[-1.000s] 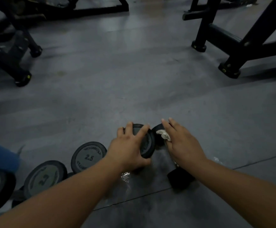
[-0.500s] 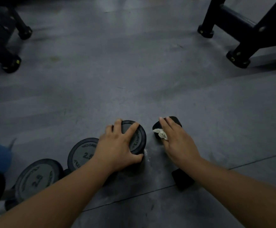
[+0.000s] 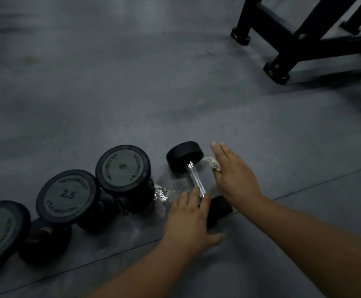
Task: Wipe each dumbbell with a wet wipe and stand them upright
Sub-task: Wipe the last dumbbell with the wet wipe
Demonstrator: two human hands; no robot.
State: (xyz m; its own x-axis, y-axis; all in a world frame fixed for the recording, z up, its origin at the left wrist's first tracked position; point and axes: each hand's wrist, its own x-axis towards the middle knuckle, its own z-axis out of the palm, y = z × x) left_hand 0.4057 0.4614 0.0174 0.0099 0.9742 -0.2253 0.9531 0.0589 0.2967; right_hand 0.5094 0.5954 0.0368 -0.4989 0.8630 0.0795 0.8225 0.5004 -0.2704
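Observation:
A small black dumbbell [image 3: 193, 168] lies on the grey floor, its chrome handle pointing away from me. My left hand [image 3: 189, 220] rests with straight fingers on its near head and the handle's near end. My right hand [image 3: 234, 177] hovers just right of the handle, fingers stretched out, and pinches a crumpled white wet wipe [image 3: 213, 164] at its thumb side. Left of them three dumbbells stand upright in a row: one marked 5 [image 3: 122, 168], one marked 2.5 [image 3: 66, 196], and one cut off by the frame's left edge [image 3: 0, 229].
A wet patch [image 3: 162, 192] glistens on the floor between the upright 5 dumbbell and the lying one. The black frame of a gym machine [image 3: 282, 50] stands at the far right. A floor mat seam [image 3: 304, 188] runs across under my arms.
My left hand let go of the upright 5 dumbbell and moved right onto the lying dumbbell. My right hand came off its far head, so the handle shows.

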